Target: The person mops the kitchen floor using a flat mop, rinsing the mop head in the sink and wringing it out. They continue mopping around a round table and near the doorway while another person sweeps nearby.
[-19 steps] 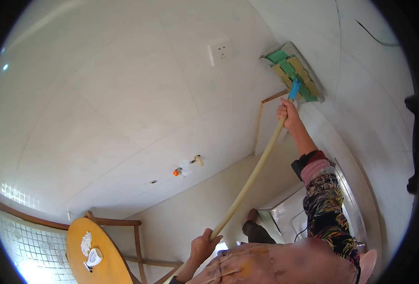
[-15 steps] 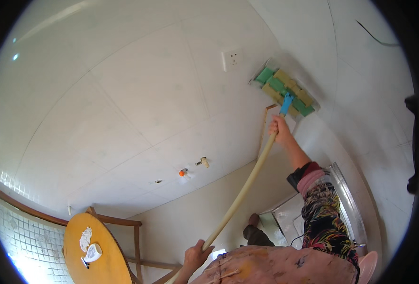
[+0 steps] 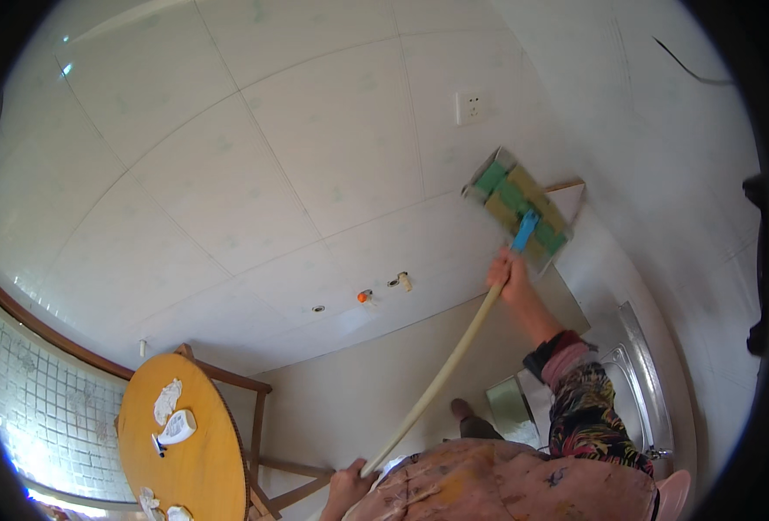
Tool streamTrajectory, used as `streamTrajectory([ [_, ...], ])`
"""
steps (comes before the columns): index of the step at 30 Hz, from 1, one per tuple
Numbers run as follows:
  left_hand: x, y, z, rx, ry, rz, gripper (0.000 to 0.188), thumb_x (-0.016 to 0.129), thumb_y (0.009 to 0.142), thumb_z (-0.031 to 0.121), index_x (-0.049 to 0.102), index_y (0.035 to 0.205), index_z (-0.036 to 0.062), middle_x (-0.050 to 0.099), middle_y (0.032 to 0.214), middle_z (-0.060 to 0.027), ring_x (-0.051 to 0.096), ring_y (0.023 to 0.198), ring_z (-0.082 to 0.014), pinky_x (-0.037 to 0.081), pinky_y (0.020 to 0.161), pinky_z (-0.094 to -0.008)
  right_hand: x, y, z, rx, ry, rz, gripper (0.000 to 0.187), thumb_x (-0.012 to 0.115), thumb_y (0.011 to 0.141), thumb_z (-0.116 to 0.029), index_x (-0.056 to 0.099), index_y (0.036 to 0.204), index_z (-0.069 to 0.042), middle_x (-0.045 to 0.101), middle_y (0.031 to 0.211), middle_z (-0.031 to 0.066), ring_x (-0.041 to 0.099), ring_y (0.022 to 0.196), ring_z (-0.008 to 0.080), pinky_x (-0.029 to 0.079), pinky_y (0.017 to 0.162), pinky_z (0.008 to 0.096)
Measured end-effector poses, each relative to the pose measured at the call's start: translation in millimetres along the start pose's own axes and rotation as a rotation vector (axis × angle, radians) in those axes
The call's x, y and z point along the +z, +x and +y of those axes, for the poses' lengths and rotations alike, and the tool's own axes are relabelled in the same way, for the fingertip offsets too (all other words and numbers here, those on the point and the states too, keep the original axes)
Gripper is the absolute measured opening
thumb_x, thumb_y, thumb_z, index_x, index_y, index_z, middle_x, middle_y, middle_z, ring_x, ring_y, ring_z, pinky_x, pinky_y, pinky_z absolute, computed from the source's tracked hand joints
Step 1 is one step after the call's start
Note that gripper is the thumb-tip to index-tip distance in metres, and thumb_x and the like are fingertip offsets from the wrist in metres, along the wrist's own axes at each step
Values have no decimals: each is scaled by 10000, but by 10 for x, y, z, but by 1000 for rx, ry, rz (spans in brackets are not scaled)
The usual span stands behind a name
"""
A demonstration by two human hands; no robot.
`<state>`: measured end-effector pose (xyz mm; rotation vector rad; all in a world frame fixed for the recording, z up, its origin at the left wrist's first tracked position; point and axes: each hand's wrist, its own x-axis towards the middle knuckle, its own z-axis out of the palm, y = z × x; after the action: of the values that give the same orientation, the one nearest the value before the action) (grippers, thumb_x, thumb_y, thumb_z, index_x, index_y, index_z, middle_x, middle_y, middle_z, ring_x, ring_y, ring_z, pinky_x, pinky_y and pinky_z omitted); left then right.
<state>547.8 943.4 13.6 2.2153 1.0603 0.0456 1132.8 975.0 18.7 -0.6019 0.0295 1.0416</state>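
My right hand is closed around a pale yellow mop handle, just below its blue joint. Lower down, at the bottom centre, my left hand wraps round the same handle. The flat mop head, with green and yellow-tan bands, is raised at a tilt near the wall corner, slightly blurred. Whether its far side touches the tiles, I cannot tell. Part of a brown-edged white shelf or ledge shows behind it.
A white wall socket sits above the mop head. Pipe fittings stick out of the tiled wall. At left, a round wooden table bears a white spray bottle and crumpled tissue. A metal sink lies at right.
The mop head has moved down and left relative to the socket, and both hands moved with the handle. My view has shifted, bringing more of the table into sight.
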Motion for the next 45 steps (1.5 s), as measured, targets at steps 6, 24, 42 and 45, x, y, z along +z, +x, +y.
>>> streamTrajectory([
  [6,-330,1192,1423,151,143,169,316,676,874,358,529,952,89,614,602,-162,615,579,-397,469,494,-487,451,690,-1099,-368,-45,132,295,668,896,-294,434,822,-131,473,630,30,475,529,143,428,511,313],
  [24,-582,1117,1742,35,344,364,298,730,822,292,549,951,94,640,746,-103,638,649,-348,482,536,-451,290,1044,68,-56,-14,117,234,590,897,-135,391,781,-176,344,604,-36,305,447,95,274,399,281],
  [42,489,-1055,416,-466,-16,600,340,660,886,332,603,1055,42,607,655,-212,608,584,-379,448,508,-498,2132,-433,2531,309,-341,-179,225,633,878,-131,415,898,-186,386,589,-3,350,424,132,309,392,332],
  [45,383,-610,299,-366,-103,569,324,643,908,279,635,1096,15,615,693,-225,604,561,-314,461,500,-445,2338,-327,2176,115,-399,-193,215,629,869,-108,427,924,-157,420,563,26,404,389,162,352,346,352],
])
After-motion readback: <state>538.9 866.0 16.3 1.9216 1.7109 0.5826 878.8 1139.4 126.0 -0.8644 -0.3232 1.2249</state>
